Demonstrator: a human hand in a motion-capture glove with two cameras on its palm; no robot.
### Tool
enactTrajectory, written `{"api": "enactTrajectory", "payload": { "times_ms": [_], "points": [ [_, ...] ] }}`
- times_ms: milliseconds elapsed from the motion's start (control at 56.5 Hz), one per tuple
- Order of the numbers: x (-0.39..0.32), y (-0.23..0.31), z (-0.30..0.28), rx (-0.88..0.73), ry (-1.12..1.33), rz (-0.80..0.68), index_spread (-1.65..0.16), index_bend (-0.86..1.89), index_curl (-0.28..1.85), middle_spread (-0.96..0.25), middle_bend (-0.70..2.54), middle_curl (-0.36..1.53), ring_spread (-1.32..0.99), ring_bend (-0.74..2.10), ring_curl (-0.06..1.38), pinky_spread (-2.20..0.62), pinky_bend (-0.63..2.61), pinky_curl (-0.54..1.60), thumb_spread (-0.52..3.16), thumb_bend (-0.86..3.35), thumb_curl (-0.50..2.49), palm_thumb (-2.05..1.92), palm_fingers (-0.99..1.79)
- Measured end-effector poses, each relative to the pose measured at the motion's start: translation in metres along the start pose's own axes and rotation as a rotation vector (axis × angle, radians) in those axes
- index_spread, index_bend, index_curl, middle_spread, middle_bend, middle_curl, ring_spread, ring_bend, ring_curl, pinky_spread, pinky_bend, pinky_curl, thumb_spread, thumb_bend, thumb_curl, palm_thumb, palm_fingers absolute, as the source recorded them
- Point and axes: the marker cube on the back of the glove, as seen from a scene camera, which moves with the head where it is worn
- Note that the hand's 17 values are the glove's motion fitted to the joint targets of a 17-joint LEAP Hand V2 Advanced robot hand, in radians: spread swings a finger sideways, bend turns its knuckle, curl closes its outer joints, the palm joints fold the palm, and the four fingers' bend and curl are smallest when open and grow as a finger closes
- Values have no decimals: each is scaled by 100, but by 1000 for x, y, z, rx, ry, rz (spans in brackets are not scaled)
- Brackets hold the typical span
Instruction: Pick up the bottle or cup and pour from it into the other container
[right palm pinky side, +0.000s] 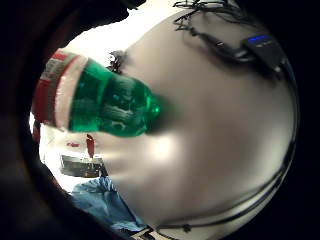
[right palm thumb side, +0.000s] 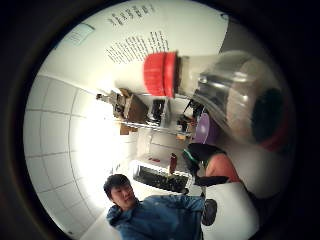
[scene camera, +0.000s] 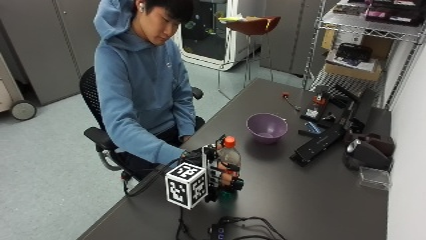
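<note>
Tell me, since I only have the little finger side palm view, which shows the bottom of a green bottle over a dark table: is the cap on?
Observer: Yes. The thumb side palm view shows a red cap on the bottle.
Operator: Is it upright or tipped?
Observer: It is upright in the outside view, with the right hand gripping round it.
Operator: Where is the other container?
Observer: A purple bowl stands farther along the table, apart from the bottle.

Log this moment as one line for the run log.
stage: bottle gripped | right hand: holds green bottle, upright, red cap on | purple bowl: on table, apart from bottle | pour: not started
</note>
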Motion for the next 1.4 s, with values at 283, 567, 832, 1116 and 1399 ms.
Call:
{"api": "enactTrajectory", "payload": {
  "times_ms": [283, 567, 832, 1116, 1399],
  "points": [
    [2, -15, 36, 188, -17, -69, -24, 16, 23, 7, 37, 37, 5, 59, 31, 22, 43, 31, 74, 3, 44, 97, 72],
    [-27, -25, 69, 87, 72, -64, -15, 12, 28, 0, 36, 42, -4, 59, 37, 14, 31, 32, 62, -1, 56, 108, 92],
    [-91, -54, 99, -157, 445, -126, -13, 12, 29, -1, 32, 44, -6, 54, 39, 10, 29, 34, 50, -3, 63, 109, 95],
    [-155, -67, 147, -403, 1021, -118, -13, 11, 29, -2, 29, 46, -7, 51, 41, 8, 26, 35, 45, -3, 67, 109, 96],
    [-183, -81, 185, -532, 1665, -66, -14, 11, 28, -3, 28, 48, -9, 49, 42, 6, 23, 36, 47, -3, 69, 107, 97]
  ]
}}
